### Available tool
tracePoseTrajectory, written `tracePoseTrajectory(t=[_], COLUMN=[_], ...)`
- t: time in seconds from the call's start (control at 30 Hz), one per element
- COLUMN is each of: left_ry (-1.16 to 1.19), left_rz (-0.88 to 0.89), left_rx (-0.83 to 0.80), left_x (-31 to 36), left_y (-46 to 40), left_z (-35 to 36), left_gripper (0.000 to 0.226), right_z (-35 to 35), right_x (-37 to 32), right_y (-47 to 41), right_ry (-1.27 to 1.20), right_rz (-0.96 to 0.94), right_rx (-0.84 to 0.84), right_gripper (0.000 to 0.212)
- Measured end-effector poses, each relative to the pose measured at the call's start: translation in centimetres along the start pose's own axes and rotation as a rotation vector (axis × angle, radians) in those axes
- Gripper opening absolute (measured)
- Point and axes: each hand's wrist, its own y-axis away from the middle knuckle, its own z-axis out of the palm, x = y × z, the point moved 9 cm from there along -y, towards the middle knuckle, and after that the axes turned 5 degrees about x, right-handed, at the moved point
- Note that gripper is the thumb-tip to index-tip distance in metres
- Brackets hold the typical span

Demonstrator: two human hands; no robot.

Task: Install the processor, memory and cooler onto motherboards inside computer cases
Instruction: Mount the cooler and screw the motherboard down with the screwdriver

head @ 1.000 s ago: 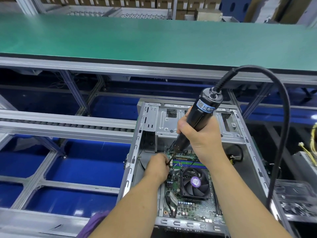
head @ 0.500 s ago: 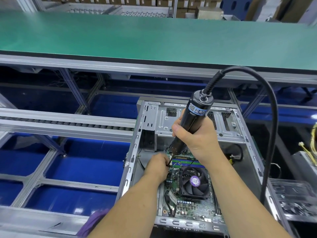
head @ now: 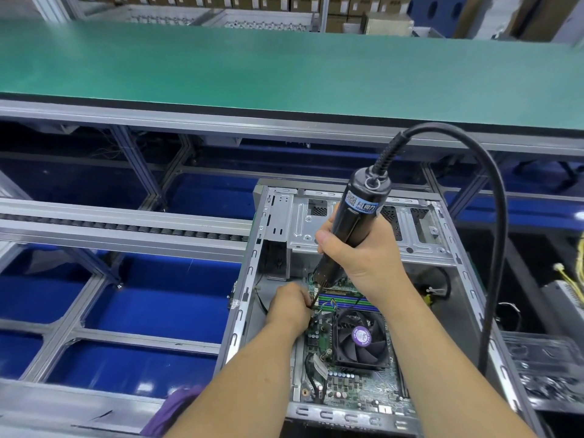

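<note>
Steel case [head: 467,279] sits lower centre-right of frame, one only, board [head: 354,390] inside it. One cooler [head: 360,338] is on the board at lower centre. One driver [head: 354,229], one cord [head: 493,248]. Right hand [head: 363,260] is clamped round the driver; left hand [head: 289,306] is curled at the bit tip, what it pinches can't be told. Risks, as judgement: the tilted bit could slip off the screw and gouge the board or nick fingers; the cord could snag the case rim.

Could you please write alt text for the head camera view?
The right hand grips a corded electric screwdriver, its bit beside the left hand at the motherboard in an open computer case, near the cooler fan.
</note>
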Motion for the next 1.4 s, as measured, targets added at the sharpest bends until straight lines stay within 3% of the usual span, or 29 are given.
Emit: tracePoseTrajectory(t=[1.4], left_ry=[0.120], left_rz=[-0.036], left_rx=[0.017], left_x=[-0.51], left_y=[0.05], left_z=[-0.22], left_gripper=[0.035], right_z=[-0.17], right_x=[-0.10], right_y=[0.22], right_ry=[-0.011], right_rz=[-0.032], right_rx=[0.001], right_gripper=[0.045])
